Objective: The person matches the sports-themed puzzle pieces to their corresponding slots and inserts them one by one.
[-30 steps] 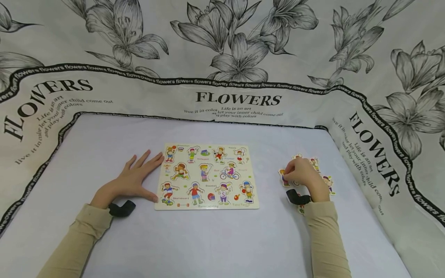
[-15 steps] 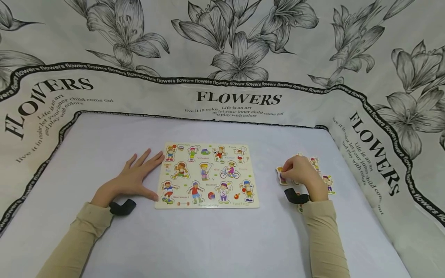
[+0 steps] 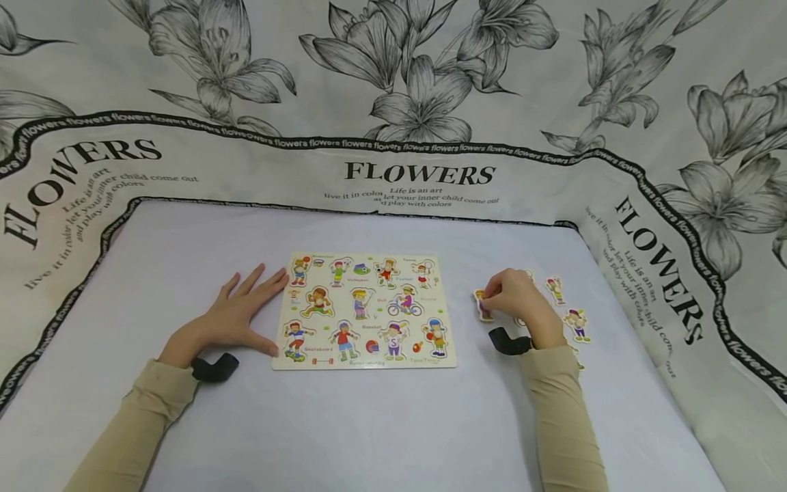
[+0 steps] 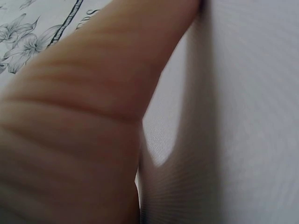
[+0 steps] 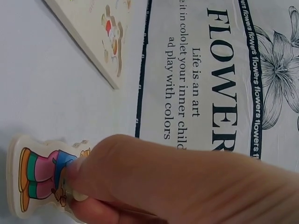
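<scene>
A flat cream puzzle board (image 3: 367, 331) with figure pictures of children at sports lies mid-table. My left hand (image 3: 224, 324) is spread with fingers straight, its fingertips and thumb at the board's left edge. To the right of the board, my right hand (image 3: 516, 301) pinches a puzzle piece (image 3: 481, 307) between thumb and finger. In the right wrist view this puzzle piece (image 5: 42, 175) shows a figure in a blue top, pink trousers and orange shoes; the fingers cover its upper part. The left wrist view shows only the hand's underside (image 4: 88, 102) close up.
More puzzle pieces lie right of my right hand, among them a green-topped figure piece (image 3: 555, 290) and a purple-clad figure piece (image 3: 576, 326). Others are partly hidden under the hand and wrist. A flower-printed cloth (image 3: 418, 174) rises behind the white tabletop (image 3: 369, 430).
My right hand has moved left with the puzzle piece, away from the other pieces and nearer the board. More of those pieces now show. The left hand and board have stayed put.
</scene>
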Available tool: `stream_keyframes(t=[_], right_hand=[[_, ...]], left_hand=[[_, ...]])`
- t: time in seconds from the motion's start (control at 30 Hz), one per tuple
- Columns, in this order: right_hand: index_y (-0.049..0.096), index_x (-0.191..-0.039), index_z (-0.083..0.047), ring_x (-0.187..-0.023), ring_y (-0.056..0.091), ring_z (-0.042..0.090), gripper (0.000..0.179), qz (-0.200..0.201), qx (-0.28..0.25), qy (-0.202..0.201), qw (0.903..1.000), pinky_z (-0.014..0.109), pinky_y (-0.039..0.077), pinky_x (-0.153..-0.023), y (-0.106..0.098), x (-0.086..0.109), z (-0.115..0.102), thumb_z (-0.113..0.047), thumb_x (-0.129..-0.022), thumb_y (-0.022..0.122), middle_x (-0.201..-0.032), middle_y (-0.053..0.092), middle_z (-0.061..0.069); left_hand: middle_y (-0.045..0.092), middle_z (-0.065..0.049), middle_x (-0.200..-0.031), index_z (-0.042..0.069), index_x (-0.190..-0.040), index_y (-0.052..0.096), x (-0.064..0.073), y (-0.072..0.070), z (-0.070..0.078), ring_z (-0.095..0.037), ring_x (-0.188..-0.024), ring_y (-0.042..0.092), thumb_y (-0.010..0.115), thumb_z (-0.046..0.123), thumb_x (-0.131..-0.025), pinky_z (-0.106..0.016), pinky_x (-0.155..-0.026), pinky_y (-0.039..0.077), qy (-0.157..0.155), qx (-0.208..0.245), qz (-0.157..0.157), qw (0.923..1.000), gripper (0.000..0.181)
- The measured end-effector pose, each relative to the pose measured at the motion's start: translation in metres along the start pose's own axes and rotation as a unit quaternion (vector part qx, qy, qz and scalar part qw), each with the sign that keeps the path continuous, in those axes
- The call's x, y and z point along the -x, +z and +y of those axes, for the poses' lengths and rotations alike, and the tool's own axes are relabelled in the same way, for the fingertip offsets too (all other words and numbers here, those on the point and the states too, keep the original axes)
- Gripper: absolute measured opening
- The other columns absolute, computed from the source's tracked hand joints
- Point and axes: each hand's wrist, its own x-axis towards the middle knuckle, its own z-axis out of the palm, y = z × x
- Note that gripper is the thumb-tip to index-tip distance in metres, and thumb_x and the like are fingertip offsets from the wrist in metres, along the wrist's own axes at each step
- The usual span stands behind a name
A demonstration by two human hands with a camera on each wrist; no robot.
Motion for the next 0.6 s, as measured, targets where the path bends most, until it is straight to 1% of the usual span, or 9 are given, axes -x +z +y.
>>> stream_keyframes(t=[0.23,0.6], right_hand=[[0.073,-0.085,-0.002,-0.073,0.053,0.023,0.01,0.001,-0.002,-0.008,1.0,0.032,0.043,-0.062,0.002,-0.007,-0.018,-0.011,-0.082,0.076,-0.081,0.066,0.007],[0.072,-0.082,-0.003,-0.071,0.055,0.021,0.008,-0.002,-0.002,-0.029,0.9996,0.031,0.045,-0.062,0.006,-0.016,-0.045,-0.01,-0.08,0.077,-0.077,0.067,0.006]], left_hand=[[0.009,-0.007,-0.167,0.013,-0.16,0.017,0.001,-0.001,-0.001,-0.035,-0.151,-0.009,0.077,0.077,-0.057,-0.06,-0.116,-0.01,0.0,-0.005,0.002,1.0,0.135],[0.01,-0.007,-0.167,0.012,-0.16,0.018,0.0,0.0,-0.002,-0.036,-0.151,-0.009,0.078,0.077,-0.057,-0.06,-0.116,-0.011,0.001,-0.007,0.002,1.0,0.135]])
